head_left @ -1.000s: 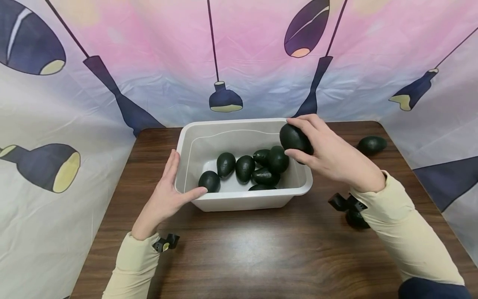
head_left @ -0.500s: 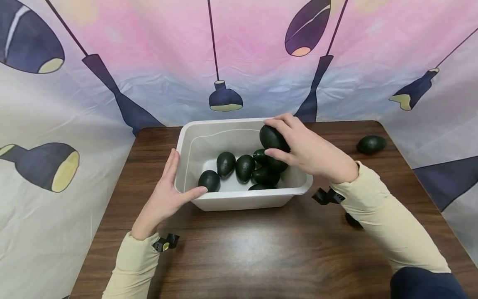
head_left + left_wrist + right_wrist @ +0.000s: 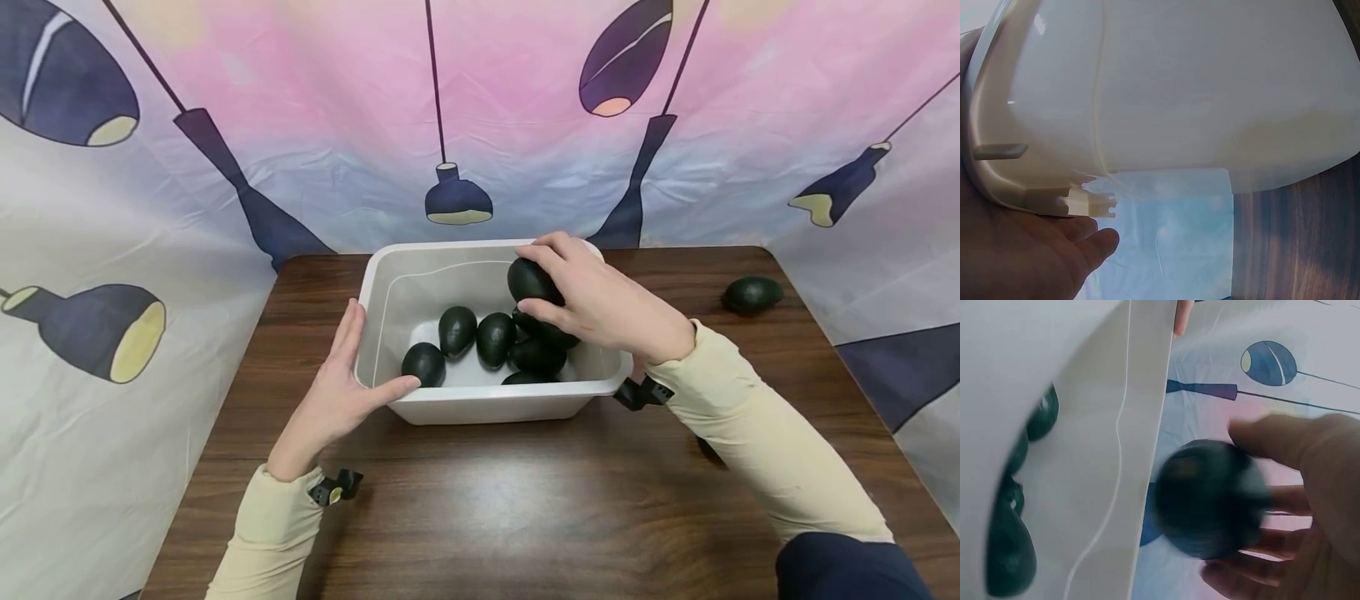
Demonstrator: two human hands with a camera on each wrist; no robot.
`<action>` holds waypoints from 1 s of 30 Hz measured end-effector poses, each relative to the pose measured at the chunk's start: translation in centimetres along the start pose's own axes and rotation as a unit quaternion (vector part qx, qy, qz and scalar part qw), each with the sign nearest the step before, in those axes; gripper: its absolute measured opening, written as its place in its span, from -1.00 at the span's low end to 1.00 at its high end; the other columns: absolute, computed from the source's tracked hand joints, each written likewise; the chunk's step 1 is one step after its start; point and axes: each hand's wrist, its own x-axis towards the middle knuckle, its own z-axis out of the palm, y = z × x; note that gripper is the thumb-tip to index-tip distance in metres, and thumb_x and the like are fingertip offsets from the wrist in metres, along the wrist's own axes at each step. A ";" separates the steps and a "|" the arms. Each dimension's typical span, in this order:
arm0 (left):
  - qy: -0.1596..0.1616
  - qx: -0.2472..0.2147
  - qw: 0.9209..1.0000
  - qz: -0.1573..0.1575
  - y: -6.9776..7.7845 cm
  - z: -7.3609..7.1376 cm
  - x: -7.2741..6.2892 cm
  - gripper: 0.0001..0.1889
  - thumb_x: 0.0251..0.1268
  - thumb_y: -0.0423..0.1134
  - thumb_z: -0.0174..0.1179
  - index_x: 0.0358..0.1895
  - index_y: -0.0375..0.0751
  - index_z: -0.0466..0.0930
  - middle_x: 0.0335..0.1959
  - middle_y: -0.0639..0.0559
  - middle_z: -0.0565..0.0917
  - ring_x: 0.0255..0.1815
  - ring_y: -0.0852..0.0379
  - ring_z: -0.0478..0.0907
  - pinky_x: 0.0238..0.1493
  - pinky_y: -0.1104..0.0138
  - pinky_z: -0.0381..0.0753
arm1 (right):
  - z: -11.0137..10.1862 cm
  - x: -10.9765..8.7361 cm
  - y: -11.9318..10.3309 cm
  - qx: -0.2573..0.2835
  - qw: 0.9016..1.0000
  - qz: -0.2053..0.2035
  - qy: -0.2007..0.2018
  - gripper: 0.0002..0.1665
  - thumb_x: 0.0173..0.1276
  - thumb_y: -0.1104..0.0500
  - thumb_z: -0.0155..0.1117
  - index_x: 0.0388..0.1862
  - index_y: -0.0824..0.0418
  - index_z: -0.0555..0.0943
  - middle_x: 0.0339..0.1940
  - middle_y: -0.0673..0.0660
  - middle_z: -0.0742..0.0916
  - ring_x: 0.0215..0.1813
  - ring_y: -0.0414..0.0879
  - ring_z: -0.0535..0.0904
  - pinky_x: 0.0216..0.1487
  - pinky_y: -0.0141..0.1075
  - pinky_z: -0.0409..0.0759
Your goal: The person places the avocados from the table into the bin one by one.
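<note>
My right hand point(image 3: 600, 293) grips a dark green avocado point(image 3: 534, 282) between thumb and fingers, above the right part of a white plastic bin point(image 3: 480, 404). In the right wrist view this held avocado point(image 3: 1210, 499) is blurred, beside the bin's wall point(image 3: 1100, 450). Several more avocados lie in the bin, among them one near the left front corner point(image 3: 423, 364) and one in the middle point(image 3: 496, 340); the right hand partly covers others. My left hand point(image 3: 330, 396) touches the bin's left front corner, thumb on the front rim and straight fingers along the outer left side.
The bin stands on a brown wooden table point(image 3: 480, 517), near its back edge. One avocado point(image 3: 752, 295) lies at the back right; another dark one point(image 3: 708, 451) is mostly hidden by the right sleeve. A printed cloth point(image 3: 345, 125) hangs behind the table.
My right hand has carried its avocado leftward, from the bin's right back corner to over the avocados inside. The left hand stays at the bin's corner.
</note>
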 end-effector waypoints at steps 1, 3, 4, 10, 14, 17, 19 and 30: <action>0.000 0.000 1.000 0.001 0.0 0.0 0.0 0.23 0.02 0.17 0.44 0.57 0.12 -0.36 0.54 0.35 -0.37 0.56 0.02 -0.31 0.38 -0.21 -0.03 | 0.0 0.0 0.1 -0.002 1.000 -0.004 0.007 -0.31 0.40 -0.05 0.27 0.38 0.25 0.37 0.21 0.21 0.45 0.17 0.08 0.40 0.16 -0.10 0.41; -0.001 0.000 1.000 0.002 -0.1 0.0 0.1 0.23 0.02 0.17 0.44 0.57 0.11 -0.37 0.54 0.35 -0.37 0.56 0.03 -0.31 0.38 -0.21 -0.03 | -0.2 0.0 0.2 -0.004 1.000 -0.009 0.022 -0.34 0.40 -0.03 0.27 0.35 0.27 0.40 0.21 0.22 0.46 0.19 0.08 0.41 0.19 -0.09 0.39; -0.001 0.000 1.000 0.002 -0.1 0.1 0.1 0.23 0.02 0.16 0.44 0.57 0.11 -0.37 0.54 0.35 -0.37 0.56 0.03 -0.31 0.39 -0.20 -0.03 | -0.3 0.0 0.2 -0.005 0.999 -0.010 0.030 -0.35 0.39 -0.02 0.27 0.34 0.27 0.41 0.21 0.22 0.47 0.20 0.08 0.41 0.20 -0.07 0.38; -0.003 0.001 1.000 0.000 0.0 0.1 0.1 0.23 0.02 0.17 0.44 0.57 0.10 -0.36 0.55 0.34 -0.37 0.56 0.03 -0.32 0.38 -0.21 -0.03 | -1.0 -1.1 0.8 -0.007 0.999 0.011 0.033 -0.34 0.40 -0.08 0.25 0.34 0.25 0.42 0.24 0.20 0.47 0.19 0.10 0.42 0.17 0.00 0.37; -0.002 0.000 1.000 -0.001 0.0 0.1 0.1 0.23 0.03 0.16 0.44 0.57 0.11 -0.36 0.55 0.34 -0.37 0.56 0.04 -0.32 0.38 -0.21 -0.03 | -1.6 -2.2 1.6 0.000 0.999 0.037 0.033 -0.32 0.39 -0.08 0.26 0.36 0.24 0.41 0.26 0.19 0.46 0.23 0.11 0.40 0.20 0.03 0.34; -0.002 -0.001 1.000 -0.002 -0.1 0.0 0.0 0.22 0.03 0.16 0.43 0.57 0.12 -0.37 0.54 0.34 -0.37 0.56 0.05 -0.33 0.38 -0.21 -0.03 | -2.3 -3.1 2.4 0.008 0.997 0.058 0.043 -0.34 0.39 -0.04 0.28 0.36 0.25 0.41 0.26 0.21 0.46 0.27 0.14 0.36 0.22 0.06 0.30; -0.001 -0.001 1.000 0.000 -0.1 0.0 0.0 0.22 0.04 0.15 0.43 0.57 0.11 -0.36 0.55 0.33 -0.38 0.56 0.06 -0.33 0.38 -0.22 -0.02 | -2.9 -3.7 2.9 0.011 0.996 0.080 0.049 -0.34 0.39 -0.02 0.28 0.37 0.24 0.40 0.27 0.22 0.45 0.30 0.16 0.32 0.25 0.09 0.26; -0.001 -0.001 1.000 0.000 -0.2 0.0 -0.1 0.22 0.05 0.16 0.43 0.56 0.13 -0.37 0.54 0.35 -0.37 0.56 0.05 -0.32 0.38 -0.21 -0.02 | -4.9 -8.8 9.0 0.021 0.973 0.207 0.096 -0.33 0.44 0.01 0.21 0.41 0.30 0.34 0.33 0.37 0.38 0.36 0.31 0.22 0.29 0.23 0.16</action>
